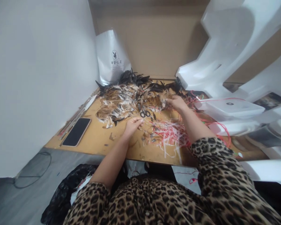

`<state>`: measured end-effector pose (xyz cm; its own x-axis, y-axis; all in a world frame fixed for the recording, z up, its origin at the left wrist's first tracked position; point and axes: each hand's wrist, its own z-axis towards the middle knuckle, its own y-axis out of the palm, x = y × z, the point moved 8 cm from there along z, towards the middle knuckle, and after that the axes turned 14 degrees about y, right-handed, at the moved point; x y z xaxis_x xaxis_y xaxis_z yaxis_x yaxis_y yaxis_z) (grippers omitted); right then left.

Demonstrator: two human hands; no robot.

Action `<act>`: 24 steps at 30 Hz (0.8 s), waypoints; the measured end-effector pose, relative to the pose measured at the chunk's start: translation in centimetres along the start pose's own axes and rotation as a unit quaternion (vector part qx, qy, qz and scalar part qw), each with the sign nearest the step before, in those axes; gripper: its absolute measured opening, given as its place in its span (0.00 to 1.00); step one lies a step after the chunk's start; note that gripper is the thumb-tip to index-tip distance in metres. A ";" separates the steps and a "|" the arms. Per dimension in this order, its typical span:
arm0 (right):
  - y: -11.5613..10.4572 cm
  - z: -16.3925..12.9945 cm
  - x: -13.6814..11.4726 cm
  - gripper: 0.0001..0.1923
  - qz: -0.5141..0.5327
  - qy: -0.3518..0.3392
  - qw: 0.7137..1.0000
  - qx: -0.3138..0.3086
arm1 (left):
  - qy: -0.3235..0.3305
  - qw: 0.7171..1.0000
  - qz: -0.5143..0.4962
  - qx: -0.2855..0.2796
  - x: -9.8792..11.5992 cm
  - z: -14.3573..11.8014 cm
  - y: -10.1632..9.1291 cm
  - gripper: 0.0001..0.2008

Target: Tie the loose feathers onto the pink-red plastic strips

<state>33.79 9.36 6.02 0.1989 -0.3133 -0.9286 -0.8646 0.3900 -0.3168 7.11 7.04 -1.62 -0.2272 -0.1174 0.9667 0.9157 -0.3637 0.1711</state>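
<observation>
A wide pile of brown, white and black feathers (121, 98) covers the back of the wooden table. My right hand (176, 102) reaches the right side of this pile, with its fingers pinched on a feather. In front of the pile, my left hand (133, 125) is closed in a pinch; what lies between thumb and finger is too small to make out. Just beyond its fingertips are the black handles of scissors (145, 114), whose blades I cannot see clearly. A tangle of red and white strips (168, 132) lies between my forearms.
A phone (76, 132) lies at the table's left, beside a white panel (42, 68). Behind the feathers stands a silver-white bag (113, 59). A white box (234, 107), red cords and large white foam-like pieces (224, 47) crowd the right side. A black plastic bag (63, 190) is below.
</observation>
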 end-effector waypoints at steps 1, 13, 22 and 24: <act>0.6 0.5 0.5 0.09 -0.020 0.013 1.000 -0.005 | -0.002 1.000 0.001 -0.002 0.0 0.0 0.0 0.17; 2.6 3.9 2.7 0.09 -0.294 -0.009 0.952 0.084 | -0.007 0.999 0.031 -0.032 0.0 0.0 0.4 0.16; 2.4 3.3 3.5 0.07 -0.186 0.040 0.978 0.080 | -0.006 0.999 0.030 -0.025 -0.2 0.1 0.3 0.15; 2.4 2.7 3.7 0.10 -0.100 0.064 0.992 0.036 | -0.011 0.999 0.022 -0.022 -0.5 0.1 0.2 0.16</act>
<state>33.73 11.45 1.27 0.2993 -0.4964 -0.8149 -0.7779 0.3677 -0.5097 7.44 7.10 -2.03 -0.1803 -0.1142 0.9770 0.9086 -0.3998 0.1209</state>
